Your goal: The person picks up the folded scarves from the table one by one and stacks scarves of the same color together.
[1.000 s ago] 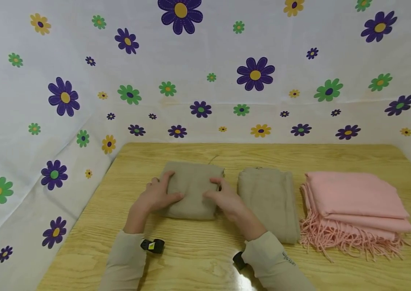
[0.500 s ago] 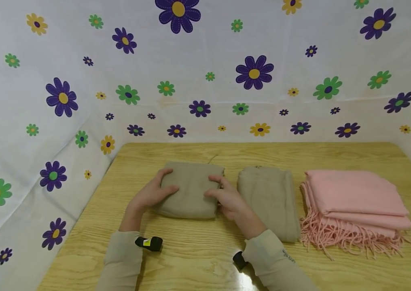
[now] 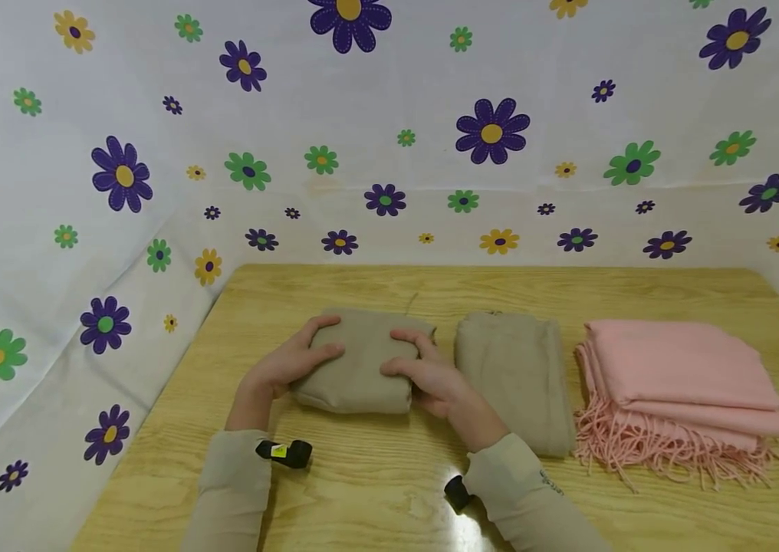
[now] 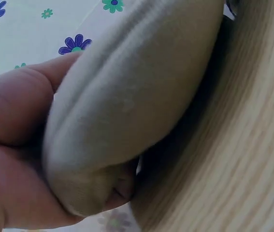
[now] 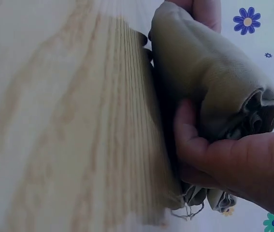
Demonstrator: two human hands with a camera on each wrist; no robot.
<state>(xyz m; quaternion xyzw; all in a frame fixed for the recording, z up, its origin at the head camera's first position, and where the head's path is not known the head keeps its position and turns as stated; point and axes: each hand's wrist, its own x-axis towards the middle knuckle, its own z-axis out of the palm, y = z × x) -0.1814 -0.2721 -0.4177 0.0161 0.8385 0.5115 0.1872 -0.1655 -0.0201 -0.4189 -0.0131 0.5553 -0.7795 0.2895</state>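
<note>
A folded beige scarf point(image 3: 362, 364) lies between both hands at the table's middle left. The left hand point(image 3: 282, 364) grips its left side, thumb on top and a fingertip showing under the cloth in the left wrist view. On the right side the right hand point(image 3: 441, 379) holds it, with thumb and forefinger on top. In the right wrist view, other right fingers point(image 5: 187, 133) curl beneath the beige scarf point(image 5: 209, 67), next to its rolled open end. A dark gap shows between cloth and table in both wrist views.
A second folded beige cloth point(image 3: 514, 376) lies just right of the right hand. Beyond it is a folded pink scarf point(image 3: 679, 368) with fringe toward the front. Flower-patterned white sheeting point(image 3: 424, 169) stands behind and beside the wooden table point(image 3: 369, 491).
The left hand has shifted back along the scarf's left side, its fingers now gripping around the edge. The scarf's front left corner has risen slightly. The right hand keeps its hold.
</note>
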